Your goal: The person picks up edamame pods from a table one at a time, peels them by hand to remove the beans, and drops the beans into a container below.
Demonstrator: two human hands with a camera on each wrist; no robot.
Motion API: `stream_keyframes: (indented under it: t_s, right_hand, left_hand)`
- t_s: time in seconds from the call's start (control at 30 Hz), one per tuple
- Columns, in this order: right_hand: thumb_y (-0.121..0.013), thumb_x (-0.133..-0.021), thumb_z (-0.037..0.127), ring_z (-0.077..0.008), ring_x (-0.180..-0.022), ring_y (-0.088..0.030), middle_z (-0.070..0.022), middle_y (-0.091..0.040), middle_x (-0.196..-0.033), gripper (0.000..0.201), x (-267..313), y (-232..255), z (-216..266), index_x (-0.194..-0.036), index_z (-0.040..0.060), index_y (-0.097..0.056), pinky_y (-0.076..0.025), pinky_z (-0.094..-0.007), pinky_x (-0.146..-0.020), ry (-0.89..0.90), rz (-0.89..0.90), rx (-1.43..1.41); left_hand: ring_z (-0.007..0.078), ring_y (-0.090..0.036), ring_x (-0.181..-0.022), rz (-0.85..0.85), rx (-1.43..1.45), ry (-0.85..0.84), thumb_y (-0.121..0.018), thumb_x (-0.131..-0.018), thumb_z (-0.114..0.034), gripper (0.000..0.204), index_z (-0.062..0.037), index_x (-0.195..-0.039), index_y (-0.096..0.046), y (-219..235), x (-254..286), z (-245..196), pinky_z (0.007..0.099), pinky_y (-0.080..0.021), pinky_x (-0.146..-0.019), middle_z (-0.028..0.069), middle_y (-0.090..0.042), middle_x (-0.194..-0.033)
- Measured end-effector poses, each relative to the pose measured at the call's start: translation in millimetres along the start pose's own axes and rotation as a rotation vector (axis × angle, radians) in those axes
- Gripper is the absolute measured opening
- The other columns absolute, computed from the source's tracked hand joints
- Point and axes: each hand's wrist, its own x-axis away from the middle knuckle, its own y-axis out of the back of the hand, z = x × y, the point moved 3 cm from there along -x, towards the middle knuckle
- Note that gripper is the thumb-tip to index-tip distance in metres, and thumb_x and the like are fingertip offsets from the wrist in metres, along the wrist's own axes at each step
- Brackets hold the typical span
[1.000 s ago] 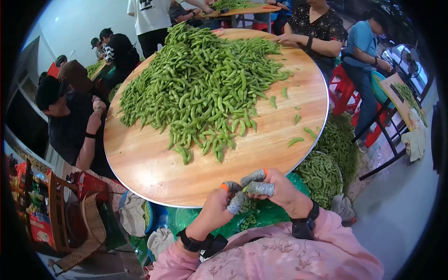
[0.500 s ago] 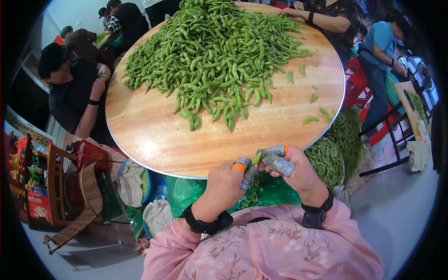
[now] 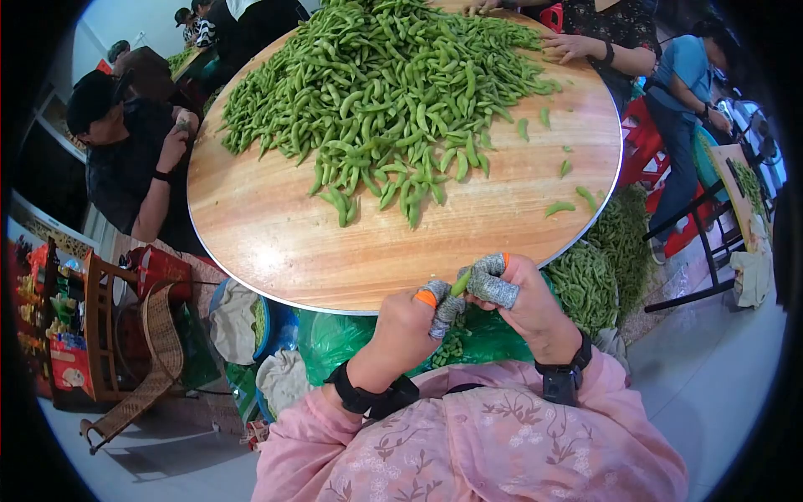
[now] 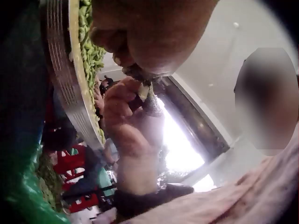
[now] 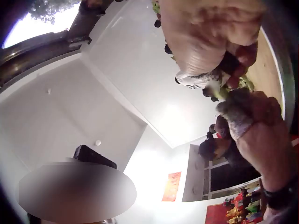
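Close to the table's near edge, my left hand [image 3: 406,326] and right hand [image 3: 535,305] meet and pinch one green soybean pod [image 3: 459,285] between them. Grey knitted finger sleeves with orange edges cover the thumbs and forefingers. In the left wrist view the pod [image 4: 144,91] shows pale and blurred at the fingertips. The right wrist view has the pod [image 5: 219,93] between both hands' covered fingers, its ends hidden. Beyond my hands, a large heap of soybean pods [image 3: 393,92] lies on the round wooden table [image 3: 276,251].
Several loose pods lie at the table's right side. A green plastic bag [image 3: 335,339] hangs below the near edge. More pods [image 3: 577,289] stand low on the right, and a blue tub [image 3: 266,330] low on the left. People sit around the table; one person's hand [image 3: 569,48] rests by the heap.
The head view has tilted down, so the table sits higher. My hands have shifted, and the pod between them shows more plainly. The person across has spread a hand beside the heap.
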Motion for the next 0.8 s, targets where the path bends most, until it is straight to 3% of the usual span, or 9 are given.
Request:
stream_keyframes:
  t_s: [0.1,0.13,0.2,0.23,0.3,0.4,0.6,0.7,0.8]
  right_hand:
    - [-0.056,-0.081,0.011,-0.0058,-0.068,-0.052,-0.0008,-0.06,-0.078,0.014,-2.0,-5.9,-6.3,-0.089,0.0007,-0.06,-0.04,-0.0182,-0.059,0.08,0.003,-0.086]
    - [-0.056,-0.081,0.008,-0.0071,-0.07,-0.053,-0.0015,-0.06,-0.079,0.012,-2.5,-7.2,-6.8,-0.089,-0.0004,-0.059,-0.042,-0.0193,-0.062,0.135,-0.016,-0.131]
    - [-0.055,-0.081,0.005,-0.0081,-0.072,-0.054,-0.0021,-0.06,-0.081,0.011,-3.0,-6.1,-8.0,-0.089,-0.0013,-0.059,-0.043,-0.0204,-0.065,0.13,-0.002,-0.096]
    - [-0.054,-0.08,0.003,-0.009,-0.074,-0.054,-0.0027,-0.06,-0.082,0.011,-4.1,-5.5,-7.3,-0.09,-0.0022,-0.058,-0.044,-0.0216,-0.068,0.128,0.011,-0.058]
    - [-0.055,-0.08,0.003,-0.0086,-0.075,-0.054,-0.0025,-0.059,-0.082,0.011,-3.5,-5.6,-5.4,-0.089,-0.0022,-0.058,-0.043,-0.0214,-0.067,0.134,0.004,0.053]
    - [-0.056,-0.079,0.003,-0.008,-0.074,-0.054,-0.002,-0.059,-0.081,0.01,-1.9,-3.3,-5.2,-0.088,-0.0021,-0.058,-0.043,-0.0212,-0.067,0.124,0.023,0.169]
    - [-0.057,-0.078,0.003,-0.0062,-0.071,-0.052,-0.0008,-0.059,-0.078,0.01,1.0,-3.9,-11.2,-0.086,-0.0024,-0.058,-0.042,-0.0204,-0.065,0.088,0.103,0.022]
    - [-0.057,-0.078,0.003,-0.0059,-0.07,-0.052,-0.0006,-0.059,-0.077,0.01,-1.1,-6.5,-8.4,-0.086,-0.0022,-0.058,-0.042,-0.0205,-0.063,0.08,0.09,0.134]
    - [-0.057,-0.077,0.003,-0.0062,-0.069,-0.052,-0.0011,-0.059,-0.075,0.009,-1.2,-5.7,-3.4,-0.085,-0.002,-0.059,-0.043,-0.0208,-0.062,0.105,0.062,0.297]
  left_hand:
    - [0.0123,-0.045,-0.047,-0.016,0.572,0.26,-0.052,-0.083,-0.017,0.013,-0.0045,-0.083,-0.054,-1.8,2.9,4.9,0.0235,-0.035,-0.045,0.0001,-0.049,-0.061]
    - [0.0123,-0.045,-0.047,-0.017,0.571,0.263,-0.052,-0.083,-0.017,0.013,-0.0045,-0.083,-0.054,-1.7,4.3,5.3,0.0235,-0.035,-0.045,0.0001,-0.049,-0.061]
    - [0.0152,-0.048,-0.054,0.04,1.258,0.833,-0.051,-0.084,-0.016,0.016,0.0,-0.084,-0.054,-13.2,14.4,14.6,0.0274,-0.039,-0.05,0.0064,-0.049,-0.061]
    - [0.0152,-0.048,-0.054,0.039,1.256,0.83,-0.051,-0.084,-0.016,0.016,0.0,-0.084,-0.054,-13.0,12.2,14.4,0.0274,-0.039,-0.05,0.0064,-0.049,-0.061]
    - [0.005,-0.039,-0.05,0.017,0.728,0.38,-0.052,-0.085,-0.023,0.019,-0.0044,-0.079,-0.053,-5.4,1.1,7.2,0.0189,-0.032,-0.046,-0.0037,-0.048,-0.064]
    - [0.0043,-0.038,-0.051,0.075,0.597,0.282,-0.053,-0.085,-0.024,0.022,-0.0042,-0.077,-0.053,-4.8,-1.6,5.8,0.0185,-0.031,-0.046,-0.0044,-0.047,-0.063]
    - [0.0047,-0.039,-0.053,0.313,1.001,0.533,-0.052,-0.085,-0.027,0.025,-0.0044,-0.073,-0.053,3.8,-1.1,6.9,0.0184,-0.032,-0.048,-0.0049,-0.045,-0.059]
    - [0.0047,-0.04,-0.053,0.2,0.766,0.382,-0.052,-0.085,-0.027,0.026,-0.0048,-0.073,-0.052,2.4,-0.5,8.2,0.0185,-0.032,-0.048,-0.0045,-0.045,-0.059]
    - [0.0048,-0.042,-0.059,0.222,0.769,0.42,-0.051,-0.085,-0.023,0.021,-0.0041,-0.078,-0.05,-0.6,2.8,9.3,0.0192,-0.035,-0.052,-0.0028,-0.047,-0.064]
